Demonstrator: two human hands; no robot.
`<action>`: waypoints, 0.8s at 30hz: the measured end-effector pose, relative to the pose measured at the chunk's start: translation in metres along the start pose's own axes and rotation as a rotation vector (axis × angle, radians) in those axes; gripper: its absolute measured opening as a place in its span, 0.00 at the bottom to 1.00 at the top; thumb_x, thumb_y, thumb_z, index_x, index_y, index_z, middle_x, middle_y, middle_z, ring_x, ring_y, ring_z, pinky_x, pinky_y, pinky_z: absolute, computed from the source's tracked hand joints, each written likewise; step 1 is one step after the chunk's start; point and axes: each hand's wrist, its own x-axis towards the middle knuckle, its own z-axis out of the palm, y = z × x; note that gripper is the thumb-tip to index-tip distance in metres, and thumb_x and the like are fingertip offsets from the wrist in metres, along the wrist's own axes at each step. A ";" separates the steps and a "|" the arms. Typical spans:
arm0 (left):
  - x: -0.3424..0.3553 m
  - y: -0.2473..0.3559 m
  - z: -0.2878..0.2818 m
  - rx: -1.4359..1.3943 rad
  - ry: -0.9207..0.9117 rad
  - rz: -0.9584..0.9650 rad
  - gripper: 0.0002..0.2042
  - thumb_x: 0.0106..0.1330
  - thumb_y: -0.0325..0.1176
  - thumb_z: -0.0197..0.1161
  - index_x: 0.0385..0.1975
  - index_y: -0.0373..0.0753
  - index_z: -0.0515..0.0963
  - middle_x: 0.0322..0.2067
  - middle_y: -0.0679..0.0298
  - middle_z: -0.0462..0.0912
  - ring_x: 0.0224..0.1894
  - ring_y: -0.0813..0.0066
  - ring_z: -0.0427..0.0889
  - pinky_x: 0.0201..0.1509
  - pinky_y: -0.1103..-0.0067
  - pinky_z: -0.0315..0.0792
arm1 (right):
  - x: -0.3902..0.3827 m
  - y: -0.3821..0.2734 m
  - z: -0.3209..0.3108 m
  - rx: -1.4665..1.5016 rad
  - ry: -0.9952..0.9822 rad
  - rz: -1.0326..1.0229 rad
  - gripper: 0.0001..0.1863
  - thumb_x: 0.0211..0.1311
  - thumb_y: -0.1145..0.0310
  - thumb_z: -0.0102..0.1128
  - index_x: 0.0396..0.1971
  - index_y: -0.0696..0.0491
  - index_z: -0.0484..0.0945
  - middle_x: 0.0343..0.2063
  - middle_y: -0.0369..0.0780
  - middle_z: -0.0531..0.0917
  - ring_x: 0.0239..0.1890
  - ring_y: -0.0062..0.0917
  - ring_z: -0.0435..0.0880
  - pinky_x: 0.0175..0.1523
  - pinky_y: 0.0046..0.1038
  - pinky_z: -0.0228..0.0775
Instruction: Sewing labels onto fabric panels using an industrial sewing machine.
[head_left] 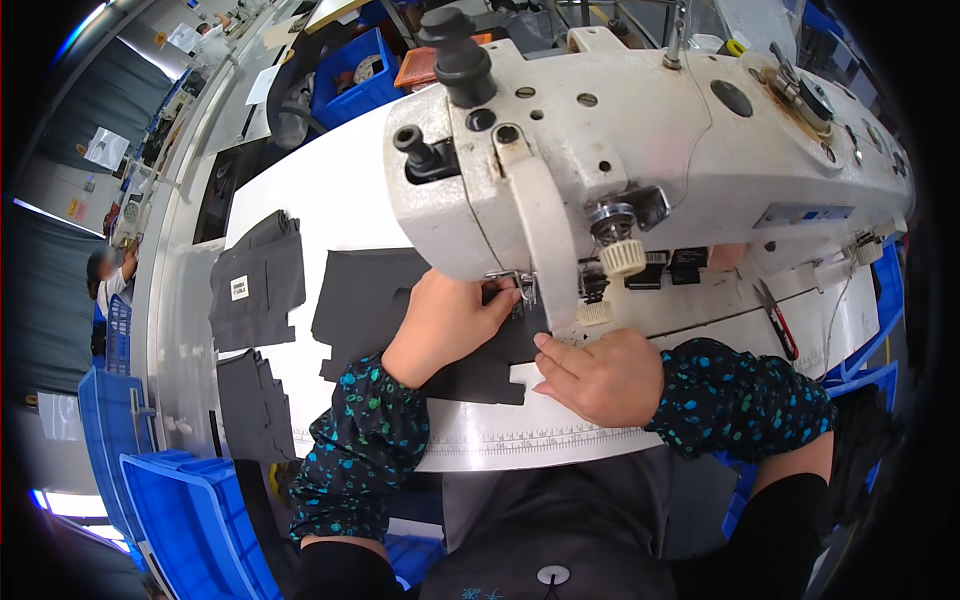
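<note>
Left hand (445, 320) and right hand (605, 380) attending to a flat, dark grey cloth workpiece (365, 290) at a white-enamelled metal sewing machine (560, 120)

Left hand is reaching beneath the machine's head, its thumb and forefinger coming together beside the small silver metal presser foot (527, 288); whether anything is lying between those fingertips cannot be told. Right hand is resting low on the other side, its thumb and forefinger standing apart and its forefinger pointing to the right edge of the workpiece. The workpiece is lying on a smooth white tabletop (350, 190), partly passing under the machine's head and partly being covered by the left hand. Along the table's near edge, a printed grey ruler scale (540, 440) is following the curve.

Both forearms are wearing black fabric sleeve covers (735, 400) with blue and green spots. To the left, an upper stack of dark grey cut cloth (270, 275) is bearing a small white square label (239, 288), and a lower dark grey cloth stack (250, 405) is lying just nearer the wearer. To the right, a red-and-black handled cutting tool (778, 325) is lying on the table. At lower left, a blue plastic crate (190, 520) is standing beside the table.
</note>
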 end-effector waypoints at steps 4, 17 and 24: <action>0.000 0.000 0.001 -0.022 0.036 0.024 0.09 0.58 0.32 0.70 0.38 0.40 0.84 0.28 0.60 0.86 0.32 0.55 0.85 0.36 0.65 0.77 | 0.001 -0.001 -0.002 0.003 -0.021 0.014 0.18 0.62 0.57 0.66 0.37 0.59 0.84 0.44 0.49 0.87 0.23 0.24 0.85 0.25 0.26 0.76; -0.001 -0.001 0.003 -0.012 0.039 0.034 0.07 0.58 0.32 0.69 0.35 0.39 0.83 0.26 0.59 0.85 0.32 0.53 0.85 0.36 0.65 0.77 | 0.003 0.002 -0.002 0.013 0.003 0.013 0.15 0.61 0.59 0.66 0.35 0.58 0.84 0.43 0.46 0.88 0.23 0.23 0.85 0.25 0.26 0.75; -0.001 -0.001 0.004 -0.022 0.036 0.018 0.09 0.58 0.32 0.70 0.37 0.40 0.83 0.29 0.58 0.86 0.33 0.53 0.85 0.37 0.65 0.77 | 0.003 0.002 -0.001 0.002 0.042 0.026 0.12 0.58 0.61 0.70 0.35 0.54 0.85 0.43 0.42 0.88 0.22 0.22 0.84 0.25 0.25 0.74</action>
